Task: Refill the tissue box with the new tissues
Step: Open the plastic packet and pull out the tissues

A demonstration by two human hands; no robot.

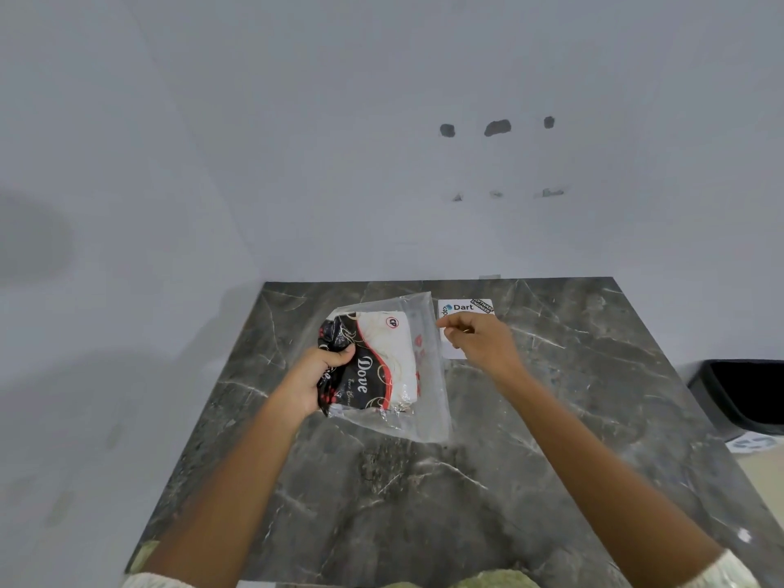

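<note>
A pack of new tissues (pixel 382 362) in a black, white and red "Dove" wrapper lies tilted over the dark marble table (pixel 424 481). A flap of clear plastic (pixel 428 401) spreads from its right side. My left hand (pixel 316 377) grips the pack's black left end. My right hand (pixel 479 339) is beside the plastic's upper right edge, with thumb and fingers pinched together; whether it holds the edge I cannot tell. A white tissue box (pixel 464 309) with stickers reading "Dart" stands behind my right hand, mostly hidden by it.
The table stands against a pale wall (pixel 382 163) with a few dark holes. A black bin (pixel 746 396) sits on the floor to the right of the table. Both forearms reach in from the bottom edge.
</note>
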